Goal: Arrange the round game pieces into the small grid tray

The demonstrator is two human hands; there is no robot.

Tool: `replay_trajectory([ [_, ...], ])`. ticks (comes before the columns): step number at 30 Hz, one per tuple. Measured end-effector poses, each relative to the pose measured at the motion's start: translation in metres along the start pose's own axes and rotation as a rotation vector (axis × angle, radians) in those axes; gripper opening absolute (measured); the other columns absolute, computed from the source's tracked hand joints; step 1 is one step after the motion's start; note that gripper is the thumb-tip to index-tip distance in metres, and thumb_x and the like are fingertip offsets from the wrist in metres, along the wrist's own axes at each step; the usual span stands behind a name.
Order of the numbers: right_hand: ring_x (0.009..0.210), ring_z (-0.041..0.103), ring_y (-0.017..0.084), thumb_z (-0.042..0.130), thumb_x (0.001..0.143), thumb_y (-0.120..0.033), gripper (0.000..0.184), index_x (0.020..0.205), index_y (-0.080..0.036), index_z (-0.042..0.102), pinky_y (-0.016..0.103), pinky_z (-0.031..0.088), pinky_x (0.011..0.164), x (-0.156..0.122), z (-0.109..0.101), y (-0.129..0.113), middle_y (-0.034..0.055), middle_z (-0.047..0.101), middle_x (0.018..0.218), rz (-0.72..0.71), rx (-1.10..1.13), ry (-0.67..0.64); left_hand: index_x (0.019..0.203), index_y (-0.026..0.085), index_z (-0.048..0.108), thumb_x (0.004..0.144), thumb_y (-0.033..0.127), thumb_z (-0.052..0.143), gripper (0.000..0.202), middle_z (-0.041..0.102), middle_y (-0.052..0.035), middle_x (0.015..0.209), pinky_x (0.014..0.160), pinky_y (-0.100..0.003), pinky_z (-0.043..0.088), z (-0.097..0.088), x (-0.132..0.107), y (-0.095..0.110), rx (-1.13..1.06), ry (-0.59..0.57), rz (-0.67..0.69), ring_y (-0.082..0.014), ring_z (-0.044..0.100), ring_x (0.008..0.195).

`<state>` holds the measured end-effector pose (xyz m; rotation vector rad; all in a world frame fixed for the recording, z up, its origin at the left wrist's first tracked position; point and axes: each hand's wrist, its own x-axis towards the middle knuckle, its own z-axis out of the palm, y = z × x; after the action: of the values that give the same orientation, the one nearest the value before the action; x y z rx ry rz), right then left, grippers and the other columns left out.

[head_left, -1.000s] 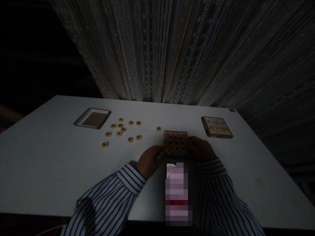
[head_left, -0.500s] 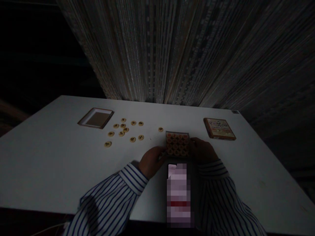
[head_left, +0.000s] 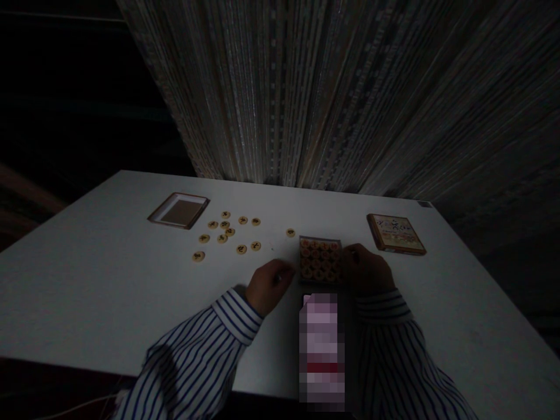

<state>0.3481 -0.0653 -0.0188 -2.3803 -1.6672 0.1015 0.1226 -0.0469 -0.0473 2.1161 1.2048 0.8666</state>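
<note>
A small open box (head_left: 320,259) filled with round game pieces lies on the white table (head_left: 87,291) in front of me. My right hand (head_left: 366,269) grips the box's right side with curled fingers. My left hand (head_left: 266,286) rests just left of the box, fingers curled; whether it touches the box is unclear in the dim light. Several loose round wooden pieces (head_left: 225,233) lie scattered further left, and one single piece (head_left: 290,232) sits just beyond the box's far left corner.
An empty box tray (head_left: 178,210) stands at the far left. A printed box lid (head_left: 395,233) lies at the far right. A lit phone (head_left: 321,350) lies between my forearms. A striped curtain wall (head_left: 332,87) rises behind the table.
The box, earlier tilted up between both hands, now lies flat on the table. My left hand has come slightly away from its left edge.
</note>
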Motion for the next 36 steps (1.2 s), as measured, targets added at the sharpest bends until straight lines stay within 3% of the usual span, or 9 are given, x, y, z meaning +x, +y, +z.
replay_trajectory([
  [19, 0.055, 0.052, 0.014, 0.037, 0.087, -0.039, 0.030, 0.079, -0.019, 0.057, 0.024, 0.023, 0.049, 0.000, 0.005, 0.001, 0.0039, 0.062, 0.065, -0.079, 0.010, 0.076, 0.083, 0.015, 0.064, 0.078, 0.029, 0.052, 0.019, 0.066, -0.0021, 0.068, 0.059, -0.024, 0.045, 0.003, 0.004, -0.010, -0.146, 0.078, -0.135, -0.0134, 0.058, 0.062],
  [28, 0.054, 0.050, 0.013, 0.036, 0.088, -0.039, 0.030, 0.078, -0.019, 0.057, 0.023, 0.022, 0.049, 0.000, 0.005, -0.002, 0.0033, 0.062, 0.063, -0.098, 0.011, 0.082, 0.078, 0.015, 0.063, 0.076, 0.031, 0.054, 0.019, 0.062, -0.0003, 0.063, 0.056, -0.022, 0.044, 0.007, 0.006, -0.014, -0.173, 0.125, -0.151, -0.0118, 0.055, 0.058],
  [36, 0.054, 0.050, 0.013, 0.039, 0.087, -0.036, 0.027, 0.079, -0.018, 0.059, 0.023, 0.022, 0.050, 0.000, 0.003, -0.007, 0.0032, 0.062, 0.064, -0.118, 0.059, 0.170, 0.074, 0.014, 0.062, 0.073, 0.033, 0.056, 0.019, 0.061, 0.0000, 0.061, 0.056, -0.022, 0.044, 0.010, 0.007, -0.018, -0.234, 0.172, -0.156, -0.0114, 0.054, 0.058],
])
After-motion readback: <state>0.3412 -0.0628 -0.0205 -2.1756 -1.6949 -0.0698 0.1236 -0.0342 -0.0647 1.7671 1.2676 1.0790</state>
